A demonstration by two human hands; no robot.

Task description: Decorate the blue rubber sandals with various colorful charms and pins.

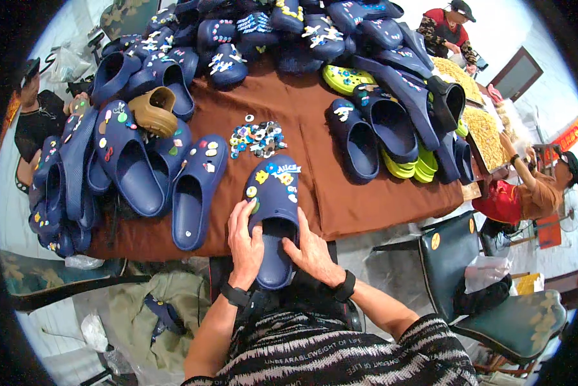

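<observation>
At the near edge of the table, a navy blue clog (277, 204) points away from me, its toe covered with small colourful charms. My left hand (244, 243) grips its left side, with the fingers up along the upper near a charm. On the other side, my right hand (313, 252) holds the rim, thumb at the opening. Just beyond the toe lies a pile of loose charms (259, 139), mostly white, blue and black. Left of the held clog rests another decorated navy clog (200, 193).
Brown cloth covers the table (360, 212). Heaps of navy clogs (131, 161) stand left, far and right, with a tan clog (154, 110) and a lime green clog (347, 80) among them. A dark chair (448, 264) stands right. Other people sit or stand around.
</observation>
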